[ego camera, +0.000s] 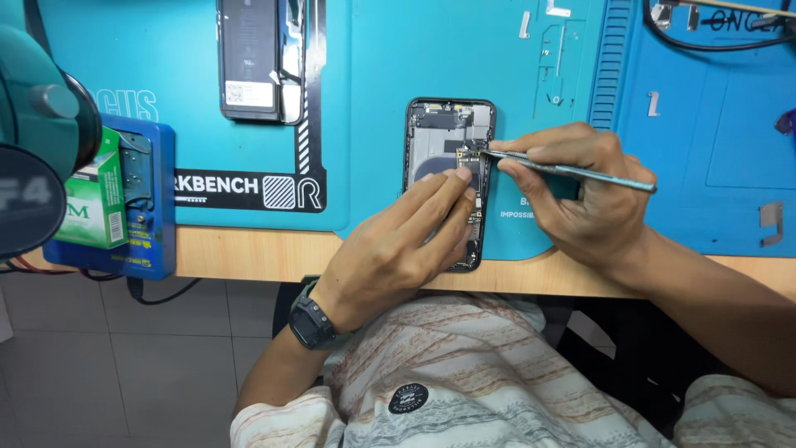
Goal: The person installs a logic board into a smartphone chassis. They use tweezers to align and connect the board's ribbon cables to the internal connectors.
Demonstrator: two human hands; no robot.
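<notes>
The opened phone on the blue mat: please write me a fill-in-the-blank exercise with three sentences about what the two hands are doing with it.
1. The right hand holds thin metal ____ whose tips touch the inside of the opened phone.
2. The left hand rests its ____ on the lower part of the phone.
3. A dark watch sits on the ____ wrist.

Missing words: tweezers; fingers; left

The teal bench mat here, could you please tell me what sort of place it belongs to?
Probably a phone repair bench: an opened black phone on the teal silicone mat, metal tweezers in the right hand, a removed black battery.
</notes>
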